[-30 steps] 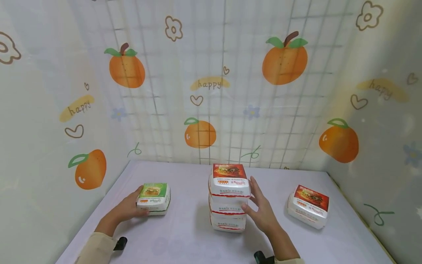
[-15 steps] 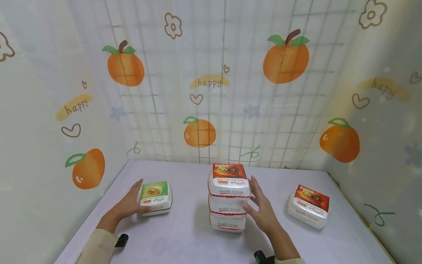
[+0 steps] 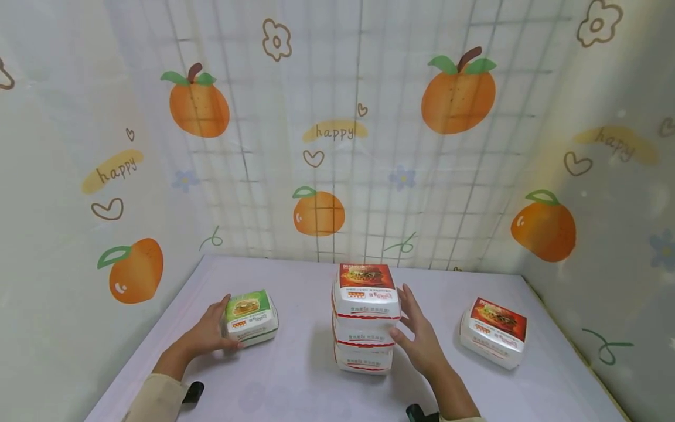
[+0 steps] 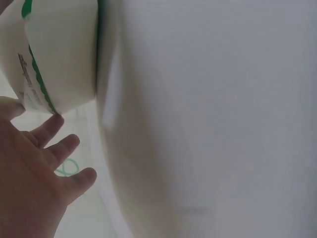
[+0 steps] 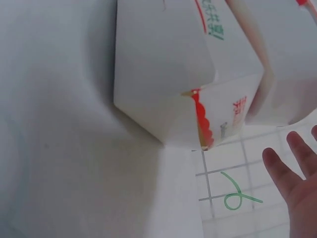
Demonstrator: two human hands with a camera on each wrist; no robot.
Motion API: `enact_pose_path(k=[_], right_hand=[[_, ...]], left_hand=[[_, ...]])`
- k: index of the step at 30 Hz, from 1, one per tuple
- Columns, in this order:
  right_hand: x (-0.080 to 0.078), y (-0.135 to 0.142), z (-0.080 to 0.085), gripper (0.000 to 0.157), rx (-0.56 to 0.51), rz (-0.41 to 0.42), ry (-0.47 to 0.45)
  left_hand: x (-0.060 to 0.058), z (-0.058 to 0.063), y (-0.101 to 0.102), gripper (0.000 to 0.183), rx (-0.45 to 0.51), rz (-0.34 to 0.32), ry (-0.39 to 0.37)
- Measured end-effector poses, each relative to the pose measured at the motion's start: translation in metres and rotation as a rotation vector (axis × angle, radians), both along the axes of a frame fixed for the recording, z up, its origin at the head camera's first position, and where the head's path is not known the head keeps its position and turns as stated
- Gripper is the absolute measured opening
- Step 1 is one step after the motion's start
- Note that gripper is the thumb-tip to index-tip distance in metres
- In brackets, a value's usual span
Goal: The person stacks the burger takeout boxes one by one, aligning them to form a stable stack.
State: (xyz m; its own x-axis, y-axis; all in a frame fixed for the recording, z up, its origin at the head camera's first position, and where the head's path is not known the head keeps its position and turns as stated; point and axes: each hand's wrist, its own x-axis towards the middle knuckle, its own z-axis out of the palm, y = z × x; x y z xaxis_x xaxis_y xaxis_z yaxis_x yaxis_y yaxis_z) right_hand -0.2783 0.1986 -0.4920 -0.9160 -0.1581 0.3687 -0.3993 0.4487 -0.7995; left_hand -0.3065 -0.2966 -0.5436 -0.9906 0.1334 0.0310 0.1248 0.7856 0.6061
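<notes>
My left hand [image 3: 211, 330] is at the left side of a white burger box with a green top [image 3: 253, 315], which sits turned at an angle on the table. The thumb lies at its near corner, the fingers along its left side; the left wrist view shows several fingers spread, with fingertips touching the box's edge [image 4: 64, 54]. Near the middle stands a stack of three white burger boxes, the top one with a red lid [image 3: 367, 287]. My right hand [image 3: 422, 340] is at the stack's right side, fingers spread; in the right wrist view they look apart from the boxes [image 5: 168, 64].
Another red-topped burger box [image 3: 494, 331] sits at the right, tilted in angle on the pale table [image 3: 295, 387]. Behind and at both sides hangs a white curtain [image 3: 253, 223] printed with oranges, a wire grid showing through at the back.
The green burger box has shifted slightly right and turned, its near face swinging toward the right. My left hand has moved along with it. The right hand and the stack have stayed in place.
</notes>
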Motion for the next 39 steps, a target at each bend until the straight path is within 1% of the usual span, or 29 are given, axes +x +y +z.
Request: enact_pose_path(k=[5,12,19,22,25,28,31,35,39], right_hand=[[0.003,0.002,0.001,0.086,-0.001,-0.002,0.000],[0.006,0.003,0.005,0.086,-0.017,0.027,0.055],[0.008,0.001,0.009,0.090,-0.017,0.040,0.073],[0.008,0.000,0.013,0.092,-0.008,0.041,0.078],[0.008,0.000,0.016,0.091,0.005,0.040,0.072],[0.007,0.001,0.018,0.090,0.029,0.036,0.072],[0.009,0.004,0.021,0.089,0.049,0.024,0.074],[0.013,0.007,0.026,0.088,0.056,0.018,0.084],[0.014,0.010,0.030,0.084,0.084,-0.007,0.092]], left_hand=[[0.003,-0.003,0.002,0.137,0.024,0.014,-0.036],[0.002,-0.004,0.006,0.139,0.034,0.013,-0.020],[-0.003,-0.006,0.008,0.141,0.017,0.025,-0.026],[-0.004,-0.004,0.010,0.141,0.020,0.028,-0.027],[-0.007,0.000,0.014,0.138,0.032,0.028,-0.026],[-0.011,0.007,0.021,0.135,0.048,0.032,-0.023],[-0.015,0.018,0.032,0.132,0.090,0.018,-0.015],[-0.018,0.039,0.047,0.128,0.139,-0.016,0.013],[-0.019,0.060,0.061,0.122,0.181,-0.049,0.052]])
